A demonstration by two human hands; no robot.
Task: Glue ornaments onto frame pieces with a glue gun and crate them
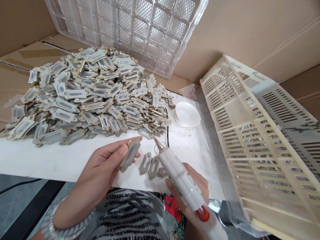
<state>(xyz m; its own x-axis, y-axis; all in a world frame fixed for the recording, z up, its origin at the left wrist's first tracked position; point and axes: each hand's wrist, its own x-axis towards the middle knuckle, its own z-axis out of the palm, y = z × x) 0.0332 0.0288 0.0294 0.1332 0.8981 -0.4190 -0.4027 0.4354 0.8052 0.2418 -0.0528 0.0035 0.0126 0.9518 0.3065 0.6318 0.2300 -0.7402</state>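
My left hand (pixel 101 168) pinches a small grey ornamental frame plate (pixel 130 155) between thumb and fingers, tilted above the white table (pixel 97 158). In my right hand (pixel 197 180) is a white glue gun (pixel 183 181) with a conical tip and a red switch. Its tip points up and left, apart from the held plate, and a thin thread curls near it. Several similar plates (pixel 153 167) lie between my hands, partly hidden by the glue gun. Behind my left hand rises a large heap of plates (pixel 87 96), mostly grey, a few showing patterned silvery faces.
A white bowl (pixel 187 114) sits right of the heap, with small crumbs on the table nearby. On the right stands a cream slotted plastic basket (pixel 240 113). A clear compartmented plastic tray (pixel 140 26) leans at the back against cardboard (pixel 240 30).
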